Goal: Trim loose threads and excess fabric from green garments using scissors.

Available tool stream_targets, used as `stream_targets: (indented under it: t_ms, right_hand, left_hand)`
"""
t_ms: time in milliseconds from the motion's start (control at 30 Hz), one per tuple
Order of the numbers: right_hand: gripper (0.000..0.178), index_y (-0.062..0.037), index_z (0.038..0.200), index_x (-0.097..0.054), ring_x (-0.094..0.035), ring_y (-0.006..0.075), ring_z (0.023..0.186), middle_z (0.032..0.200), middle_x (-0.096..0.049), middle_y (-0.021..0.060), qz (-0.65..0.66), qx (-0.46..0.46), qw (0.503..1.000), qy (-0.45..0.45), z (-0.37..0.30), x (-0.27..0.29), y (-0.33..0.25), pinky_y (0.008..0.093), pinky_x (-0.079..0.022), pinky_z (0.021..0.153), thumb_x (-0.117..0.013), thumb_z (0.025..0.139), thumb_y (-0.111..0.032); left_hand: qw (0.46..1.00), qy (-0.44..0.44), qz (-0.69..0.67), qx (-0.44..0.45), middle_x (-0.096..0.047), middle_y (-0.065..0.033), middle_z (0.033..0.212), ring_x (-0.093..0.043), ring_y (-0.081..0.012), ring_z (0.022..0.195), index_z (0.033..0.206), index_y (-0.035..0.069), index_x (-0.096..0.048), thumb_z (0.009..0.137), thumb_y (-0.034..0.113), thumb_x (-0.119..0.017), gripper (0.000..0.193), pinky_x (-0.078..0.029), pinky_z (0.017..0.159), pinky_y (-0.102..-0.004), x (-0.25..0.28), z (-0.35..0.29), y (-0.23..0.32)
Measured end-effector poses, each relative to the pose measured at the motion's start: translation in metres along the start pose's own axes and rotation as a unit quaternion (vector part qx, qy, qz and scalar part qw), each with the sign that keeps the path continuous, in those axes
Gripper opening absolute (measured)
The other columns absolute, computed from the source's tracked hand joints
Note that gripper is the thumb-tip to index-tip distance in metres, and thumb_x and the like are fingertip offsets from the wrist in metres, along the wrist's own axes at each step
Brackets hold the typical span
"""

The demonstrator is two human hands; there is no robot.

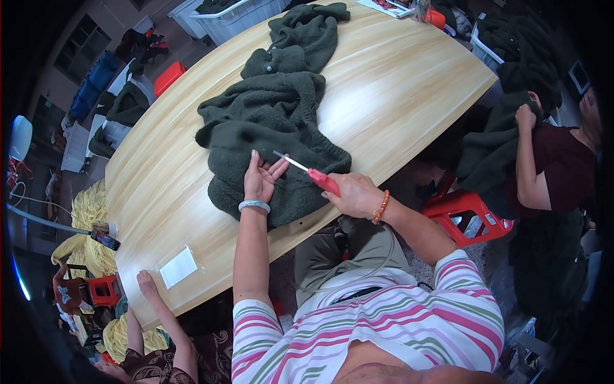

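Observation:
Dark green fleecy fabric, which looks like a garment, lies bunched along the wooden table. My left hand rests palm up on its near part, fingers apart, with a pale bangle at the wrist. Closed around the red handle of what looks like a soldering iron is my right hand. The iron's pale shaft points up and left, its dark tip just above the fabric beside my left fingertips. A thin cord curves below my right forearm.
A white paper lies at the table's left, near another person's hand. To the right, someone handles dark green fabric by a red stool. A phone sits on a stand off the left edge. Grey bins stand beyond.

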State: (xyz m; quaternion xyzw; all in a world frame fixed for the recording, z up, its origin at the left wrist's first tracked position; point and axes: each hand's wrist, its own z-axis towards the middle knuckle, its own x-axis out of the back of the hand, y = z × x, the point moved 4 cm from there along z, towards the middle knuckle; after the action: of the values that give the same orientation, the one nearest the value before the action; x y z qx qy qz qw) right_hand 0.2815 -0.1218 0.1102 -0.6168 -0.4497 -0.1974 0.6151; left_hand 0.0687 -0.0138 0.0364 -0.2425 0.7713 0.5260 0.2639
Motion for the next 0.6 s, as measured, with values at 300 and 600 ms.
stream_targets:
  t_ms: [300, 600]
  right_hand:
    - [0.029, -0.0027, 0.106, -0.056, -0.061, 0.0426, 0.088, 0.088, -0.064, 0.0236, 0.087, -0.018, 0.994, 0.059, -0.033, 0.014, 0.036, 0.049, -0.048, 0.081, -0.057, 0.088, -0.026]
    - [0.028, -0.0029, 0.105, -0.054, -0.062, 0.0437, 0.086, 0.084, -0.064, 0.0254, 0.042, 0.011, 0.998, 0.045, -0.034, 0.004, 0.018, 0.0503, -0.048, 0.08, -0.056, 0.089, -0.026]
  left_hand:
    - [0.99, -0.031, -0.056, 0.126, -0.051, -0.025, 0.118, -0.06, -0.0439, 0.103, 0.112, -0.003, -0.045, 0.093, 0.02, -0.06, 0.033, -0.061, 0.078, -0.0385, -0.022, -0.033, -0.007]
    - [0.997, 0.034, -0.066, 0.024, -0.051, -0.022, 0.116, -0.055, -0.0492, 0.11, 0.109, -0.009, -0.047, 0.093, 0.006, -0.057, 0.024, -0.053, 0.093, -0.0508, -0.014, 0.007, -0.011]
